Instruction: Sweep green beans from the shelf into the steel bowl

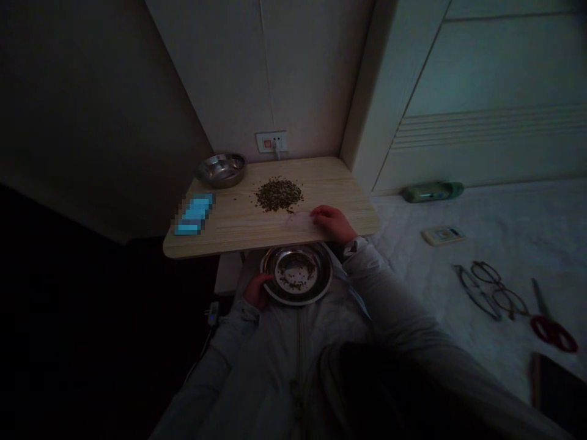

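A small wooden table point(321, 183) stands against the wall with a pile of small dark seeds point(278, 194) in its middle. My right hand point(332, 223) rests on the table's near edge, just right of the pile, fingers curled next to a pale smear I cannot make out. Below the table's front edge my left hand point(257, 289) grips the left rim of a round metal plate point(296, 274) held over my lap. The plate has some dark seeds in it.
An empty metal bowl point(221, 168) sits at the table's back left, a blurred blue object point(195, 214) at its left edge. A wall socket point(272, 142) is behind. On the white bed to the right lie a green bottle point(432, 192), a remote point(443, 235), glasses point(488, 289) and red-handled scissors point(553, 327).
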A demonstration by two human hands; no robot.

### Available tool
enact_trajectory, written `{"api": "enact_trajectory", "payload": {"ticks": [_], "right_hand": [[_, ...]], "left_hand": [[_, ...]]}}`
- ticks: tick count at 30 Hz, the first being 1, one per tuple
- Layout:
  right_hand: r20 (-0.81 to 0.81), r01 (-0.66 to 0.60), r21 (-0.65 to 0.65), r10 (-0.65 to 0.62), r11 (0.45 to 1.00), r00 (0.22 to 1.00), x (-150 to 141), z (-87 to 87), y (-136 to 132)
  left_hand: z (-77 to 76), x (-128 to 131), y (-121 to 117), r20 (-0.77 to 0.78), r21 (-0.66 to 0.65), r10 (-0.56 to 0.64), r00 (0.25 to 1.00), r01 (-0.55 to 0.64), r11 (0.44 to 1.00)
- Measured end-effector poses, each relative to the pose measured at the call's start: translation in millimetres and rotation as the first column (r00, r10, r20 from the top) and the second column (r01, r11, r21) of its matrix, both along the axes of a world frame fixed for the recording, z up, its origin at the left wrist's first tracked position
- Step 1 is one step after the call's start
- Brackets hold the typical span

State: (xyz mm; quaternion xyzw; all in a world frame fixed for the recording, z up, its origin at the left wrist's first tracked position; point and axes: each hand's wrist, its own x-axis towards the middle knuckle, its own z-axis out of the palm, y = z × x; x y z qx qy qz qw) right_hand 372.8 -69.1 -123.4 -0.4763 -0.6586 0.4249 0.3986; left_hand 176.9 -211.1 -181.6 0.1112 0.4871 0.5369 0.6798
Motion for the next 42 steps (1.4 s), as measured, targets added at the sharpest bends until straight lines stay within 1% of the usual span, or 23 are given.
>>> {"api": "enact_trajectory", "payload": {"ticks": [2,4,7,14,17,22,25,29,33,38,42], "right_hand": [[-0.058,0.121,0.028,-0.12,0.992,0.991,-0.2,-1.3,3.3],[-0.062,0.217,0.056,-0.214,0.975,0.975,-0.9,-2.7,7.7],[-0.002,0.275,0.094,-0.276,0.957,0.961,-3.1,-3.6,15.8],[0.135,0.277,0.152,-0.297,0.949,0.945,-10.9,-3.9,29.8],[0.186,0.26,0.166,-0.289,0.951,0.939,-12.6,-4.3,29.9],[0.229,0.234,0.181,-0.272,0.955,0.935,-12.8,-3.4,26.4],[0.249,0.22,0.162,-0.255,0.962,0.934,-12.2,-2.6,25.1],[0.251,0.216,0.151,-0.249,0.965,0.935,-11.5,-2.9,24.2],[0.221,0.206,0.155,-0.237,0.966,0.946,-11.1,-4.9,23.2],[0.194,0.183,0.137,-0.207,0.974,0.959,-10.0,-7.7,23.6],[0.205,0.165,0.132,-0.19,0.977,0.96,-9.9,-7.4,23.5]], "left_hand": [[3.0,1.2,-0.3,0.01,0.003,-0.018,1.0,0.018,1.0],[5.6,2.1,-0.8,0.012,0.008,-0.01,1.0,0.01,1.0],[6.3,2.2,-1.3,0.007,0.008,0.006,1.0,-0.007,1.0],[2.3,-0.2,-0.6,0.008,-0.009,-0.012,1.0,0.012,1.0],[3.4,0.3,-1.1,0.016,-0.006,-0.031,0.999,0.031,0.999],[5.0,0.9,-1.5,0.035,0.045,-0.009,0.999,0.008,0.999],[5.4,0.5,-1.4,0.024,0.024,-0.025,0.999,0.025,0.999],[7.5,1.3,-1.4,-0.006,0.008,-0.022,1.0,0.022,1.0],[9.3,2.3,-1.8,0.021,0.021,-0.031,0.999,0.031,0.999],[7.7,1.7,-1.9,0.031,0.062,-0.005,0.999,0.003,0.998],[5.9,1.2,-1.5,0.018,0.031,-0.021,1.0,0.02,0.999]]}}
